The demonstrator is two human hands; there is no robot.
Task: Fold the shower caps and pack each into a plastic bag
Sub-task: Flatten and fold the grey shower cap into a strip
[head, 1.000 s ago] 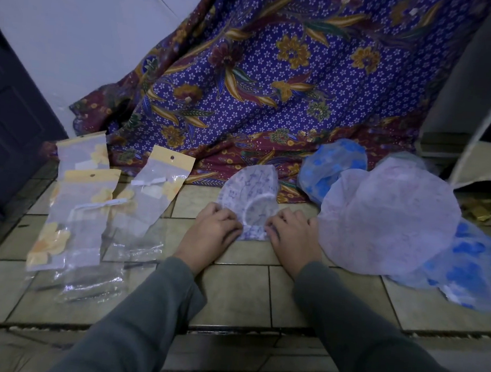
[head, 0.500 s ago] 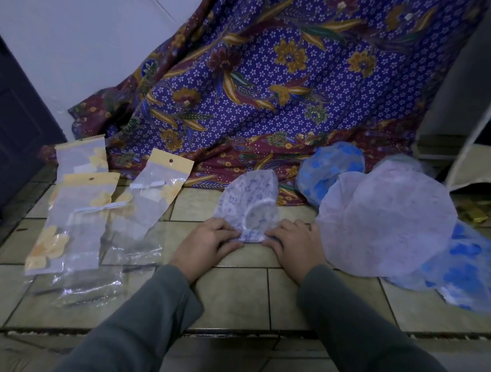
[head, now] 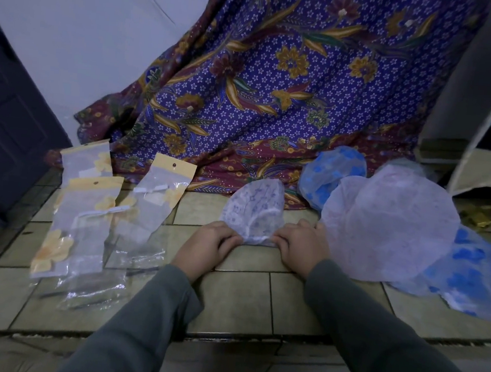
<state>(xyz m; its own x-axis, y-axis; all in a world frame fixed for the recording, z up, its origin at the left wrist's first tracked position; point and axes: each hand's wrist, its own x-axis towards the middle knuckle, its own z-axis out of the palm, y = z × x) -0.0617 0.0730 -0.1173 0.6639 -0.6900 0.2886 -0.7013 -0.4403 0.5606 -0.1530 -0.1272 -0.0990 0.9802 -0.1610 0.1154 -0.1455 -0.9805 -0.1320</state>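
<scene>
The small white shower cap with a blue print (head: 253,213) lies on the tiled floor (head: 237,298), its near edge pinched by the left hand (head: 207,246) and right hand (head: 303,244), apparently so the fold holds flat.

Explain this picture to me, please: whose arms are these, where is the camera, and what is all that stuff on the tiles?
There is no machine here. A person wears a camera on the head, so you look down along their own grey sleeves. The left hand and the right hand pinch the near edge of a small white patterned shower cap, which lies partly folded on the tiled floor. To the left lie clear plastic bags with yellow tops, waiting to be filled. To the right is a heap of unfolded caps: a big pale cap on top, and blue-spotted caps behind and beneath it. A flowered purple cloth hangs at the back.
</scene>
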